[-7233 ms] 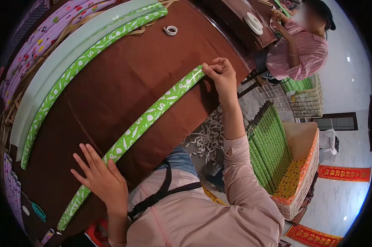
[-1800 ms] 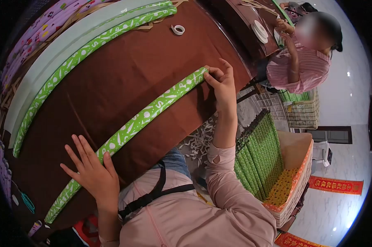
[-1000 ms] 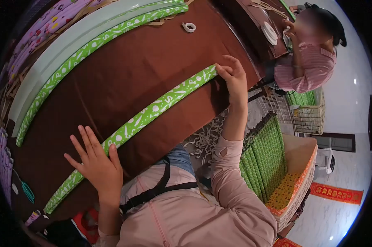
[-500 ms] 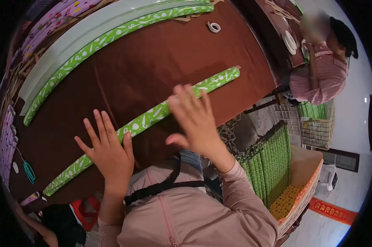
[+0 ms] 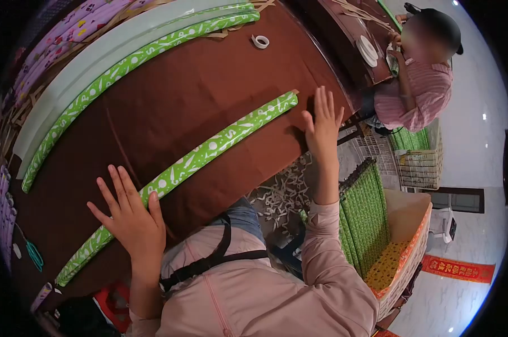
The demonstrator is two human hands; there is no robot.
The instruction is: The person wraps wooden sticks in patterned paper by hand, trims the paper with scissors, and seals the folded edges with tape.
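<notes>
A long green roll with a white print (image 5: 209, 147) lies slantwise across the brown table (image 5: 220, 73). My left hand (image 5: 131, 220) rests flat across its lower left part, fingers stretched and spread. Off the roll's far right end, my right hand (image 5: 323, 124) is held with its fingers extended, apart from the roll and near the table's edge. It holds nothing. Some brown material pokes out at the roll's right tip.
Another green roll (image 5: 105, 84) lies along pale sheets at the back. A tape roll (image 5: 260, 41) and teal scissors (image 5: 35, 256) sit on the table. Right are a lined basket (image 5: 406, 241) with green rolls and a seated person (image 5: 414, 84). Paper scraps (image 5: 283, 196) litter the floor.
My right hand has moved right, off the green roll and past its far end. My left hand stays on the roll. The whole view has shifted slightly.
</notes>
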